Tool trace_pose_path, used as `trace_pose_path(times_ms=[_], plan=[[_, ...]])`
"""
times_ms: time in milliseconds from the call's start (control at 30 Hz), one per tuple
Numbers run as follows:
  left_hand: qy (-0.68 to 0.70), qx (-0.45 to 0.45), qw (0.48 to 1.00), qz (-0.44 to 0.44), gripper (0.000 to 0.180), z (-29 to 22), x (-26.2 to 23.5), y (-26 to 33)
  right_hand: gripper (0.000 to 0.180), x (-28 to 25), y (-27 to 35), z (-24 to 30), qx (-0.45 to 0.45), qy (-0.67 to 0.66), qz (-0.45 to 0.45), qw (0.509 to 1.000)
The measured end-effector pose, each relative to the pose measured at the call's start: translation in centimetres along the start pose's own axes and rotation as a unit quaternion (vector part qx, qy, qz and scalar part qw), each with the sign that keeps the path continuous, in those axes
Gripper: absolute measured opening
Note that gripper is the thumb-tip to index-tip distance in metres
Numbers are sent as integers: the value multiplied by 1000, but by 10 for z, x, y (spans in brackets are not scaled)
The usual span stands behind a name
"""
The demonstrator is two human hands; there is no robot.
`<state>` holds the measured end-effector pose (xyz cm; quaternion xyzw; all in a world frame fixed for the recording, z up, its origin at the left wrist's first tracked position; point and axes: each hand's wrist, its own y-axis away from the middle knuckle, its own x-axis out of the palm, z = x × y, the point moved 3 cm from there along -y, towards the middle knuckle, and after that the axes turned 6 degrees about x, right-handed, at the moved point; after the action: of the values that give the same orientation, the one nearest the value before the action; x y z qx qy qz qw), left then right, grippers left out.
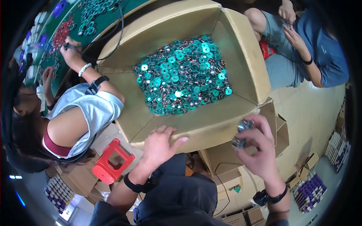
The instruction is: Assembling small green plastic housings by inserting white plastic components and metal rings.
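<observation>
A large open cardboard box [181, 140] stands in front of me. Inside lies a heap of small ring-shaped parts [181, 75], green discs with metal and copper-coloured centres. My left hand [160, 145] rests on the box's near rim, its fingers stretched over the edge and its thumb apart, with nothing in it. To the right, just off the near right corner, my right hand [258, 145] is raised with curled fingers. Between thumb and fingers it grips small shiny metal parts [241, 133]; the fingers partly cover them, so their exact kind cannot be made out.
At left, another person's hand [71, 52] works over a green table [132, 4] with red and green parts. A second person [316, 56] sits at the upper right, hands together. A red plastic stool [102, 169] stands left of me; cardboard boxes [222, 160] are below.
</observation>
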<state>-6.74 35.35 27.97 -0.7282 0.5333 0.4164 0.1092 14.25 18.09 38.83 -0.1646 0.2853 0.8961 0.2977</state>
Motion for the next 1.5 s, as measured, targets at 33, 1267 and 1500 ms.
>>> trace_pose_path(times_ms=[33,1267,1500], plan=[[-69,28,997,-15,50,0,-2,8,34,8,-16,13,-44,44,58,996],[-130,69,981,-129,39,42,37,19,45,363,-177,-118,-250,525,490,649],[-141,80,979,-127,39,35,42,14,42,363,-178,-123,-227,557,479,639]])
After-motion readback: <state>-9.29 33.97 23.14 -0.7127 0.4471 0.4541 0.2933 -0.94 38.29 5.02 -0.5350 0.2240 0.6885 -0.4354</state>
